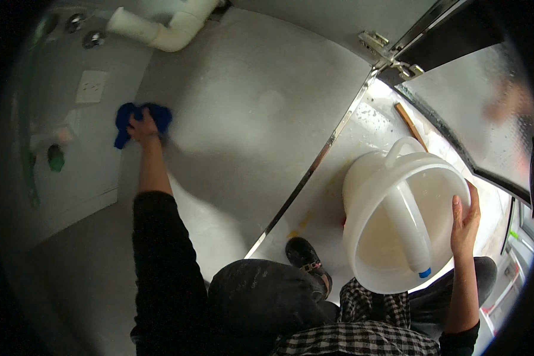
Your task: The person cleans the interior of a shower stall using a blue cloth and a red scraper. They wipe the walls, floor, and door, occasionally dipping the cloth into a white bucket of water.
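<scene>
My left hand (143, 129) reaches far into a grey cabinet and presses a bunched dark blue cloth (161, 116) where the cabinet's base panel (249, 115) meets its wall. At my right side, a large white plastic bucket (353, 222) with a looped handle is tipped so its mouth faces me. My right hand (465, 222) grips the bucket's rim, thumb on the inner side. Inside lies a long white plastic bottle (407, 227) with a blue cap; its contents cannot be seen.
A cream plastic drain pipe (160, 33), metal valves (93, 39) and a wall socket (91, 86) are in the cabinet. A metal-trimmed edge (311, 167) crosses the opening. An open door (471, 120) hangs on a metal hinge (385, 53). Behind the bucket lies a wooden strip (410, 124).
</scene>
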`<move>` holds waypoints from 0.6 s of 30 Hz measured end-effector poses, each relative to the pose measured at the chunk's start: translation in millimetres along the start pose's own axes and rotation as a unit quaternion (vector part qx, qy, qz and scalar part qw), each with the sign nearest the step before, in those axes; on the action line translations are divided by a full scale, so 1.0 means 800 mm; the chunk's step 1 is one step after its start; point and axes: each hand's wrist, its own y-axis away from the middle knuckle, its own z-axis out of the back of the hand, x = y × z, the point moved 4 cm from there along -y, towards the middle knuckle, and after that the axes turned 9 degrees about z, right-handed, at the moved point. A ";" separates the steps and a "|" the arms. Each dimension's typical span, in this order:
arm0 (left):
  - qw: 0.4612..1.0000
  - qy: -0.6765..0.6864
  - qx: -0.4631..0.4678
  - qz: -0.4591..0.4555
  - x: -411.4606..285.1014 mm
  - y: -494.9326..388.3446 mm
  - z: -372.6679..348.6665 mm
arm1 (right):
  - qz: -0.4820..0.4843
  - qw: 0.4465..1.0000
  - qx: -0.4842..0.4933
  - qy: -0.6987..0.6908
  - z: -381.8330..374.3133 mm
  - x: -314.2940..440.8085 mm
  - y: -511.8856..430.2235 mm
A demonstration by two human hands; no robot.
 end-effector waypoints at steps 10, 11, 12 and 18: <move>0.879 0.063 0.044 -0.471 -0.162 0.051 0.000 | 0.007 0.992 -0.014 0.128 0.001 -0.001 0.005; 0.878 0.076 0.109 -0.460 -0.165 0.052 -0.001 | -0.036 0.989 -0.028 0.141 0.003 -0.007 0.007; 0.889 0.113 0.125 -0.426 -0.170 0.045 0.002 | -0.060 0.990 -0.028 0.122 0.004 -0.013 0.009; 0.882 0.001 -0.090 -0.463 -0.201 -0.006 -0.025 | 0.016 0.990 -0.015 0.137 0.004 -0.017 0.010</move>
